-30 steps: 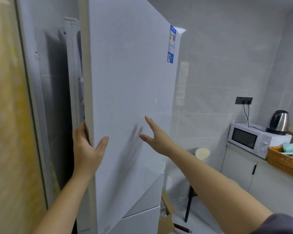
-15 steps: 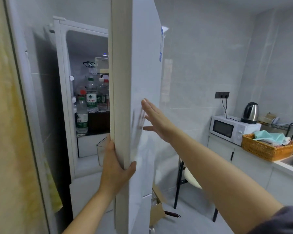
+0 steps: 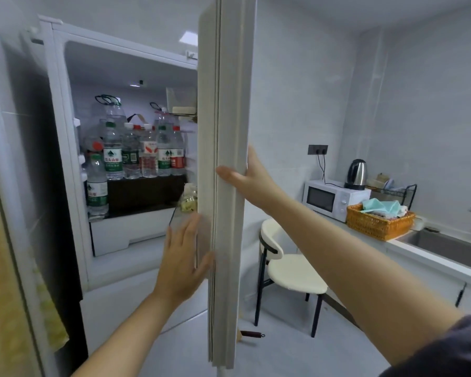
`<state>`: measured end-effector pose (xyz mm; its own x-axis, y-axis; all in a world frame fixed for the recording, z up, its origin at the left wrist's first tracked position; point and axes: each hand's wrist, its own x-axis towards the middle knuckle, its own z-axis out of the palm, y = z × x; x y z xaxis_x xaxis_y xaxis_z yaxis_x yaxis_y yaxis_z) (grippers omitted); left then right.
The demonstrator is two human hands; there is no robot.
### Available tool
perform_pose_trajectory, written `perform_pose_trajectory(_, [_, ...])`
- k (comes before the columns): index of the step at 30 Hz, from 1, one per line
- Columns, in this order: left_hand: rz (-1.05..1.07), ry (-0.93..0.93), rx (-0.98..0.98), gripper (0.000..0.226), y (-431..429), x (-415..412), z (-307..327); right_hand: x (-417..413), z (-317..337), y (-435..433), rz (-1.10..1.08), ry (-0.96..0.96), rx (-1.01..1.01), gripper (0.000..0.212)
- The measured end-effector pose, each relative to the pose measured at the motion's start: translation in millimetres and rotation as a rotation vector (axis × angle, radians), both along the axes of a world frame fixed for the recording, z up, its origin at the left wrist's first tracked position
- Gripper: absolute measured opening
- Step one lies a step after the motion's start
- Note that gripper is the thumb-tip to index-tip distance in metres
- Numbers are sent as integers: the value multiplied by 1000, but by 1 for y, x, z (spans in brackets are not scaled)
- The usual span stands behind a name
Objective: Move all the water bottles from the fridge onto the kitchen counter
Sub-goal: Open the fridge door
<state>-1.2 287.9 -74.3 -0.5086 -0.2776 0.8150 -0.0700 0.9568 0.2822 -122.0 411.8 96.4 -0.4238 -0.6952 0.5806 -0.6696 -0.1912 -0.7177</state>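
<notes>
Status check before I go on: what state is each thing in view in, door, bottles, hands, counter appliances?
fridge door: open, seen edge-on.
water bottles: upright inside the fridge, capped; none on the counter.
left hand: open, fingers straight, at the door's inner side.
right hand: open, flat on the door's outer face.
microwave: door closed.
kettle: upright, lid down.
basket: holds cloths.

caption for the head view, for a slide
Left hand and right hand at the open fridge door, water bottles crowded inside.
</notes>
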Motion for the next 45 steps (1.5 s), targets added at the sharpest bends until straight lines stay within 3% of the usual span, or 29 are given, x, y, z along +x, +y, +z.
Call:
perform_pose_trajectory(4, [93,-107,-68,54,-33,1,16,-12,0,13,3,5,15,72])
perform_pose_trajectory(7, [45,-234,-135,44,-47,-3,16,-17,-3,20,-5,10,7,74])
perform_pose_trajectory(13, [-17,-208,-170,40,-30,-22,19,-34,-11,36,-73,-61,-51,64])
perform_pose_trajectory(15, [0,-182,-217,38,-18,-31,22,-35,-17,42,-180,-71,-107,73])
perform_pose_trajectory(19, [34,-200,-303,31,8,-47,31,-33,-28,50,-437,33,-136,112])
perform_pose_trajectory(23, [-88,-318,-179,31,5,-61,35,-55,-38,58,-519,20,-167,104])
perform_pose_trajectory(26, [-142,-409,-183,43,-6,-65,39,-70,-40,67,-566,11,-163,98])
perform_pose_trajectory(30, [-192,-428,-250,85,1,-84,37,-87,-41,77,-629,5,-180,92])
perform_pose_trajectory(33, [-211,-451,-248,95,13,-101,37,-102,-43,83,-720,17,-168,88])
perform_pose_trajectory(35, [-206,-520,-260,85,21,-108,42,-113,-44,88,-763,19,-144,86])
perform_pose_trajectory(39, [-203,-601,-216,46,22,-128,52,-134,-38,98,-806,-10,-77,83])
perform_pose_trajectory(45, [-146,-561,-195,43,40,-172,51,-171,-31,111,-845,-57,18,77])
